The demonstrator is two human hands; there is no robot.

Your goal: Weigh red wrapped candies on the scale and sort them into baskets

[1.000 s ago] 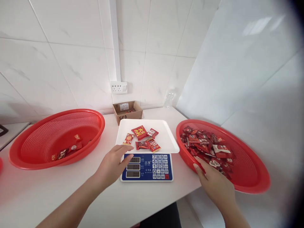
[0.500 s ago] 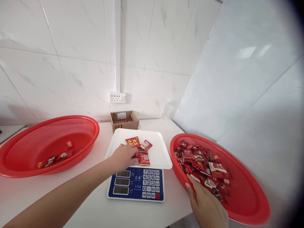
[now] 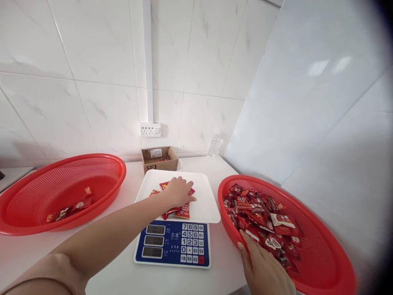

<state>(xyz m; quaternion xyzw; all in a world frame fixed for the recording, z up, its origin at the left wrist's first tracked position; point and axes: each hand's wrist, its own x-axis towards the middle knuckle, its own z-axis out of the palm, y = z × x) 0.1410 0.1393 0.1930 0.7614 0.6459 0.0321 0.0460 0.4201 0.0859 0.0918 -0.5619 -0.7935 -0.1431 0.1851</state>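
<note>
My left hand (image 3: 180, 192) is over the white pan (image 3: 205, 200) of a digital scale (image 3: 173, 245), fingers apart and slightly bent. Beneath and around it lie several small red snack packets (image 3: 184, 209), partly hidden by the hand. Whether the fingertips touch them I cannot tell. At the right, my right hand (image 3: 265, 266) is closed round the near left rim of a red plastic basket (image 3: 328, 241). Inside that basket is a heap of red snack packets (image 3: 258, 209). The scale's blue panel has lit displays and a keypad.
Another red basket (image 3: 101, 172) stands at the left with a few packets (image 3: 73, 208) in it. Behind the scale sits an open cardboard box (image 3: 160, 164). A clear plastic container (image 3: 214, 146) is by the wall, near a wall socket (image 3: 150, 130).
My left hand has moved slightly up and right over the pan, its fingers spreading above the packets. My right hand stays on the basket rim. The view has shifted a little.
</note>
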